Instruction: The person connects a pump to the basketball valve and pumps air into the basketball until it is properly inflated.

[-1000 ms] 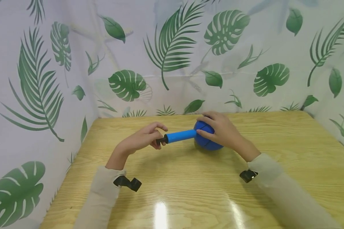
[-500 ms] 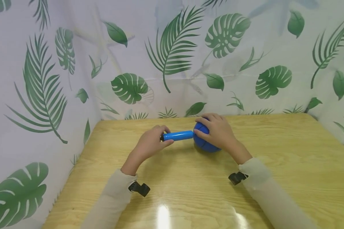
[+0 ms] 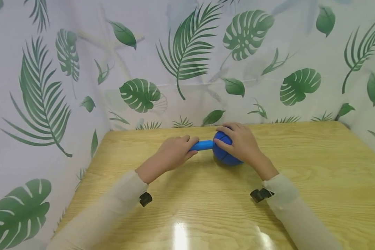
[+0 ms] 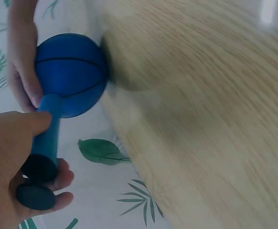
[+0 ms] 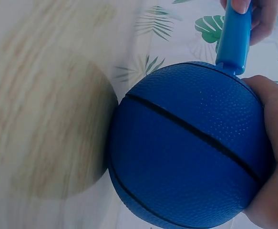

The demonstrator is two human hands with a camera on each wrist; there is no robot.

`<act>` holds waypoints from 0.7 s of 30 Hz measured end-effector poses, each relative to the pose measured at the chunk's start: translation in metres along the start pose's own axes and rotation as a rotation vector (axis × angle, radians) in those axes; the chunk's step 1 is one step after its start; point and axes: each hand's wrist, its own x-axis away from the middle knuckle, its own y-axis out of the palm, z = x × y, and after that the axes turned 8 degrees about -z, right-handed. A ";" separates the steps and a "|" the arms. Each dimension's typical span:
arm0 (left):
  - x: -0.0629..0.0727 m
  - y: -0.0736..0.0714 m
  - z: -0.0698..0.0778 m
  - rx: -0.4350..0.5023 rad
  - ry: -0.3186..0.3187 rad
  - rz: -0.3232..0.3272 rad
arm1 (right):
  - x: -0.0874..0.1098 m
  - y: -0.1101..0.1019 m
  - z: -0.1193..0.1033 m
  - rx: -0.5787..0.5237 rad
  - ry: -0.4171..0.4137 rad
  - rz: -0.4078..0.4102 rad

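A small blue basketball with black seams rests on the wooden table. My right hand grips it from above and the right, its thumb on the near side. Against the ball's left side stands the end of a blue hand pump, lying roughly level. My left hand holds the pump's barrel, thumb along one side and fingers round the other. In the left wrist view the black end cap and round black handle sit close together. In the right wrist view the pump's tip meets the ball; any needle is hidden.
The wood-grain table reaches back to a white cloth wall printed with green leaves, which also stands at the left and right. A black strap mount is on the left sleeve, another on the right.
My left hand has gone from the pump's handle end, handle drawn out, to the barrel, moving right and covering most of it. The right hand stays on the ball.
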 end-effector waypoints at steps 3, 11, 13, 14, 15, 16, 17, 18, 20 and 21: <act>0.002 0.000 -0.003 -0.097 0.057 0.037 | 0.000 0.001 -0.001 -0.010 0.005 -0.001; 0.013 0.007 -0.008 -0.209 0.131 0.146 | -0.001 0.005 -0.004 0.024 -0.004 0.001; 0.017 0.009 -0.008 -0.205 0.137 0.163 | -0.001 0.006 -0.006 0.027 -0.014 0.003; 0.018 0.009 -0.008 -0.201 0.139 0.171 | -0.001 0.006 -0.007 0.027 -0.018 0.004; 0.020 0.010 -0.007 -0.197 0.139 0.177 | -0.001 0.006 -0.007 0.025 -0.023 0.005; 0.021 0.010 -0.006 -0.196 0.139 0.182 | 0.000 0.006 -0.008 0.024 -0.026 0.004; 0.022 0.011 -0.005 -0.195 0.140 0.187 | 0.000 0.006 -0.008 0.021 -0.028 0.002; 0.023 0.011 -0.004 -0.191 0.139 0.191 | 0.000 0.006 -0.009 0.019 -0.029 0.000; 0.026 0.012 -0.002 -0.195 0.134 0.191 | 0.000 0.006 -0.009 0.015 -0.031 -0.007; 0.027 0.013 -0.001 -0.194 0.132 0.190 | 0.000 0.007 -0.009 0.012 -0.034 -0.009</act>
